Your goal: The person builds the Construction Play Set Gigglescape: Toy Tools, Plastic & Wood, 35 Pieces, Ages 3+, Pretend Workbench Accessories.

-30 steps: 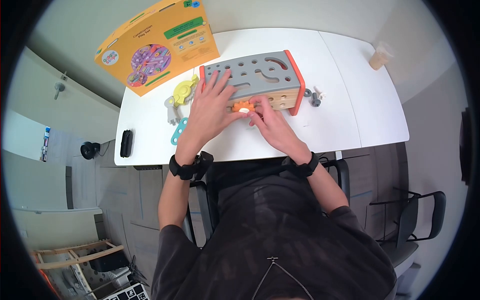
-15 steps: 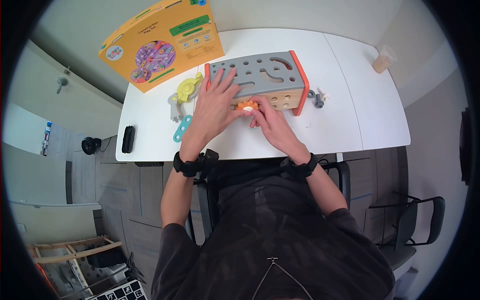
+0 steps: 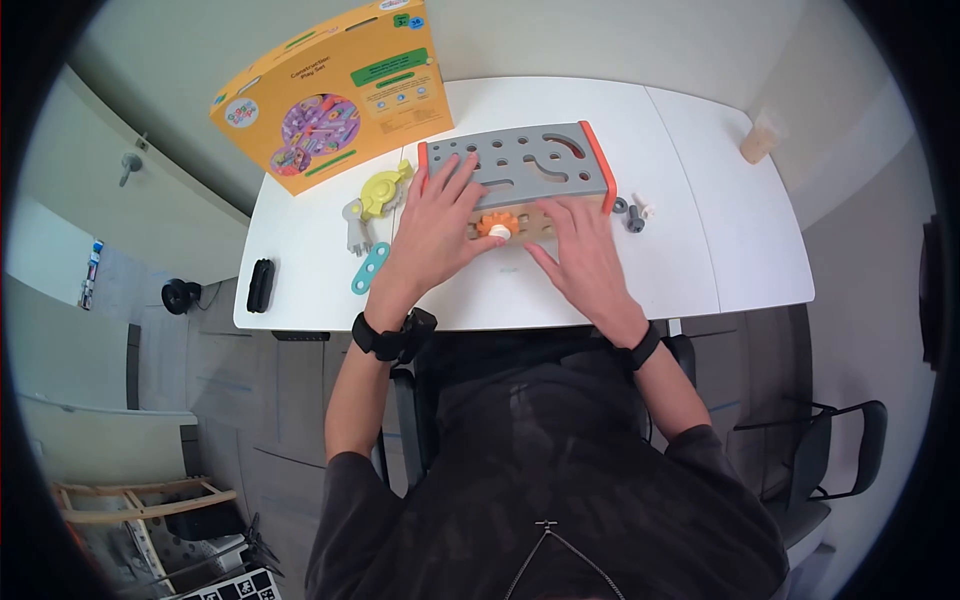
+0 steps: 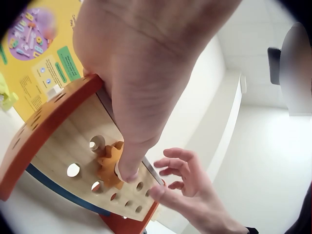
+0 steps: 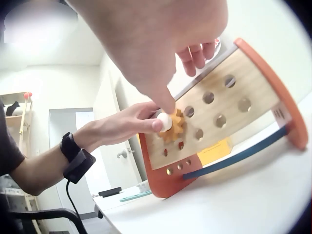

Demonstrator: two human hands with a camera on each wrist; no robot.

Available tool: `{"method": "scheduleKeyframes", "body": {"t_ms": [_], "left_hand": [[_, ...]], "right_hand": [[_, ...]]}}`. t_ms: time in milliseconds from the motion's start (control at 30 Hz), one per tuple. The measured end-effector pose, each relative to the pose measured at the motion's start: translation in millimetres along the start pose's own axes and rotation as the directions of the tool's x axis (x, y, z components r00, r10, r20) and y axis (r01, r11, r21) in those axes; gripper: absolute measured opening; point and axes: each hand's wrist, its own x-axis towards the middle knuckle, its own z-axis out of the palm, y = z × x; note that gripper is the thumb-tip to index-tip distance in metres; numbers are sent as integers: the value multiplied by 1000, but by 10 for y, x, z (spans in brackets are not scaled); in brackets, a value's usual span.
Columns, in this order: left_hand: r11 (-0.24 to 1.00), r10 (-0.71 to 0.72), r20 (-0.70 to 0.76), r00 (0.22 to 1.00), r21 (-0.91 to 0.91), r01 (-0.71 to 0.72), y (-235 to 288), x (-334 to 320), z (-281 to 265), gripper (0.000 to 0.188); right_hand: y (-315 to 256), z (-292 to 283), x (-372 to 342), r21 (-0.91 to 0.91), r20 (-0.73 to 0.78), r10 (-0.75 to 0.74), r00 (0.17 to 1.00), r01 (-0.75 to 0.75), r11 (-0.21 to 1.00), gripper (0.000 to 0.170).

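Observation:
A toy workbench has a grey slotted top (image 3: 510, 165), red-orange ends and a wooden side panel (image 5: 214, 107) with round holes. Against that panel sits an orange gear (image 3: 497, 222), a white round-headed piece (image 5: 164, 122) at its centre. My left hand (image 3: 435, 225) rests with spread fingers on the grey top, and its thumb presses the white head. Just right of the gear is my right hand (image 3: 590, 260), holding nothing. Its fingers reach the bench's front edge, with the thumb held apart from them.
The yellow box (image 3: 340, 100) stands behind at left. Beside the bench lie a yellow-and-grey toy piece (image 3: 382, 193), a teal holed strip (image 3: 371, 268) and a black case (image 3: 260, 286). Grey bolts (image 3: 635, 220) lie to the right. A plastic cup (image 3: 760, 140) stands farther right.
My right hand has let go of the gear and moved right, its fingers now spread. My left hand stays on the bench with its thumb at the gear. The head view has shifted slightly.

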Motion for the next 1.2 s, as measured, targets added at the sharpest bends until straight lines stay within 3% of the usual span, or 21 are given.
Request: {"method": "scheduleKeyframes", "body": {"t_ms": [67,167,267,400,567,667,700,767,800,833,867,900,1000,1100,1200], "left_hand": [[1000,10,-16,1000,-4,-10,1,-23,9,61],[994,16,8,1000,-106,-15,0,-24,-33,60],[917,-77,46,996,-390,88,44,-62,-152,54],[680,-256,-5,967,-712,176,2,-207,-187,48],[591,-473,-248,845,-801,96,-38,-405,-289,38],[491,-590,-241,770,-865,106,-247,-543,-234,41],[445,-622,-230,748,-890,97,-318,-593,-190,43],[440,-576,-90,812,-872,216,-392,-686,-113,53],[446,-528,-32,848,-861,246,-339,-705,-100,55],[453,-478,29,878,-848,275,-288,-713,-86,56],[441,-401,206,892,-810,386,-188,-684,-190,69],[399,-351,219,911,-845,356,-117,-682,-136,73],[264,-227,283,932,-903,338,-23,-675,36,90],[386,-254,359,898,-814,434,-9,-705,65,91],[154,-280,555,783,-779,607,201,-674,-168,93]], "right_hand": [[21,-49,12,-271,-67,-91,994,70,960,72],[313,385,48,-402,-103,-120,987,69,913,83],[415,566,118,-375,-201,-153,968,68,925,85],[441,528,147,-346,-194,-172,966,97,933,85],[372,261,155,-235,-211,-123,970,72,969,89],[272,37,211,76,-234,33,972,-16,997,98],[196,-70,215,216,-171,143,975,-105,971,100],[49,-226,197,460,1,329,944,-292,838,106],[75,-208,165,444,43,352,935,-334,831,110],[101,-189,127,549,122,362,924,-367,751,108],[126,-170,80,639,203,362,910,-403,655,105],[150,-160,37,713,282,351,893,-440,545,102],[212,-158,-50,724,479,327,815,-577,379,87],[239,-236,-79,596,626,339,702,-711,373,74],[304,-173,-156,498,696,342,631,-767,404,74]]}}
